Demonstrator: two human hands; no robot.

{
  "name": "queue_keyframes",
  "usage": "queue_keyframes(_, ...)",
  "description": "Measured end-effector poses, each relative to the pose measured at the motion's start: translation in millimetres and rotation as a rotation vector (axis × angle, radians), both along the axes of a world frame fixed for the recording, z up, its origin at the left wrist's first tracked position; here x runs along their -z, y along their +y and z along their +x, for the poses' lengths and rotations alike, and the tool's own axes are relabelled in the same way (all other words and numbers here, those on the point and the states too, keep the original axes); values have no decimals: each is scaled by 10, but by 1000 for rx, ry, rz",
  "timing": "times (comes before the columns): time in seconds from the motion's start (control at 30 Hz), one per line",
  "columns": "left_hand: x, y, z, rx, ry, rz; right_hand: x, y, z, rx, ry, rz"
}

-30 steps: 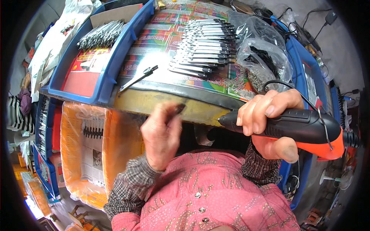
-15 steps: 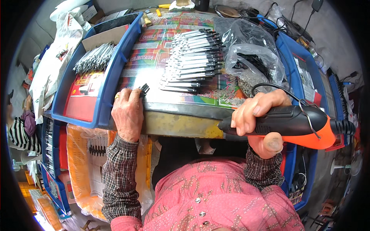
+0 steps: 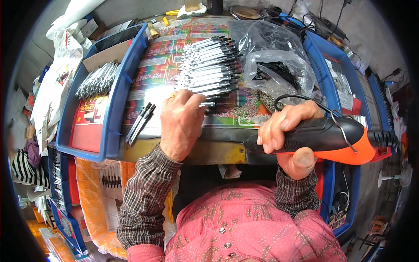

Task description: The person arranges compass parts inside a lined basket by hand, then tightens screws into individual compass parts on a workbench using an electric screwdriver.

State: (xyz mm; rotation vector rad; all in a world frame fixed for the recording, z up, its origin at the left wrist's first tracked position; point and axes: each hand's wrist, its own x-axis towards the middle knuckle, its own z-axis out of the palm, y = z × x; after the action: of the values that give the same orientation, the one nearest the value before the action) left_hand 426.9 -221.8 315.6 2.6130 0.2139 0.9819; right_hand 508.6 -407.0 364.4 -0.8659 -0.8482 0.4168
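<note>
A wide cluster of pens [image 3: 207, 65] with white barrels and black ends lies side by side on the table. At the cluster's near edge, my left hand [image 3: 180, 124] has its fingers curled down around a pen [image 3: 209, 104], whose black end pokes out beside the fingertips. Left of that hand, a few pens [image 3: 140, 123] lie slantwise near the table's front edge. My right hand [image 3: 290, 135] grips a black and orange electric screwdriver [image 3: 323, 136], held level over the front edge with its narrow black nose to the left. Its tip area is dark and hard to make out.
A blue bin [image 3: 124, 87] with a bundle of pens [image 3: 99, 79] stands at left, another blue bin [image 3: 336, 74] at right. A clear plastic bag [image 3: 279, 56] with black parts lies beside small scattered parts [image 3: 251, 107]. Below the table is an orange plastic-lined crate [image 3: 94, 196].
My left hand has moved right, off the few pens at the left, to the near edge of the cluster. Those pens now lie uncovered. My right hand still holds the screwdriver.
</note>
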Motion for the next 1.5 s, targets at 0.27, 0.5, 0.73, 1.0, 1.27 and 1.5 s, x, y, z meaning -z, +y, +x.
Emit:
queue_keyframes(0.27,-47,-108,378,77,14,77,25,-68,67,22,8,2)
queue_keyframes(0.5,-37,-115,471,111,47,128,53,-77,85,20,43,22)
queue_keyframes(0.73,-46,-108,512,136,60,158,68,-87,117,22,37,20)
queue_keyframes(1.0,-17,-97,554,156,64,227,42,-82,121,67,43,2)
queue_keyframes(1.27,-13,-92,484,77,14,215,55,-28,158,191,-38,20)
queue_keyframes(1.5,-146,-71,369,112,-204,79,144,51,251,320,-112,-9)
